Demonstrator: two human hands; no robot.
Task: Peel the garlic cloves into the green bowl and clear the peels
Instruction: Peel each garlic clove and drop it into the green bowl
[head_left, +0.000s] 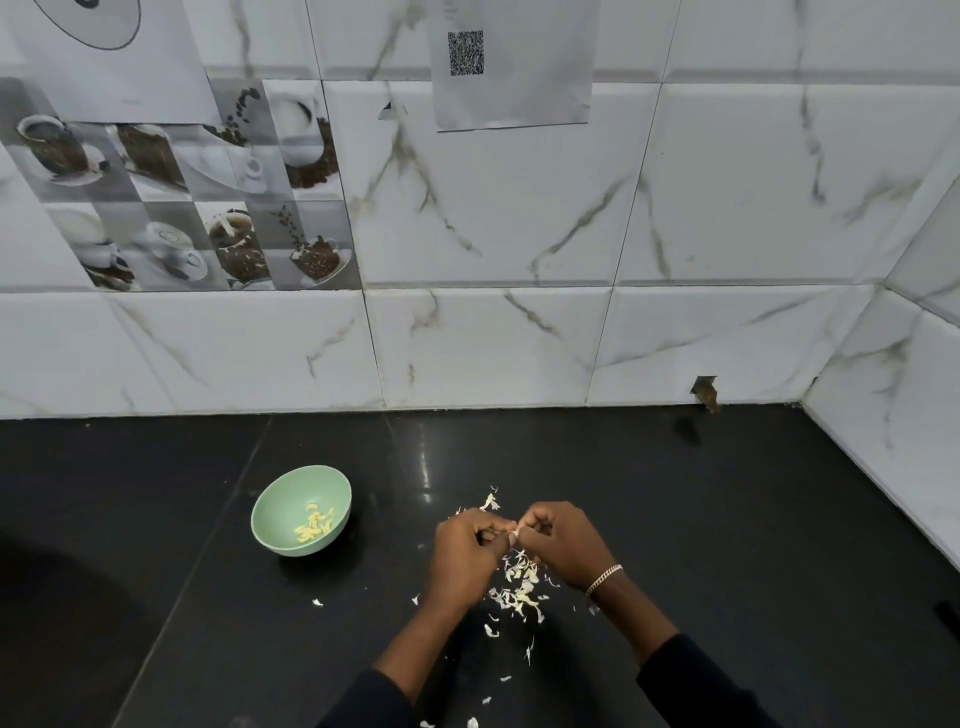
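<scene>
Head view is showing the left hand (467, 545) and right hand (563, 545) pinching one garlic clove (514, 533) between them, peeling it (peels (519, 587) lying beneath), so dropping it into the green bowl (270, 509) is probably coming next.

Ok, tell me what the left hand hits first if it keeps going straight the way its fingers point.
Probably the right hand: the left hand points its fingertips rightward at it, the two nearly meeting over a small garlic piece pinched between them. Depth is hard to judge.

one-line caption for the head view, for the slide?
Both hands, left hand and right hand, pinch a garlic clove over scattered peels; peeled cloves sit in the green bowl.
</scene>
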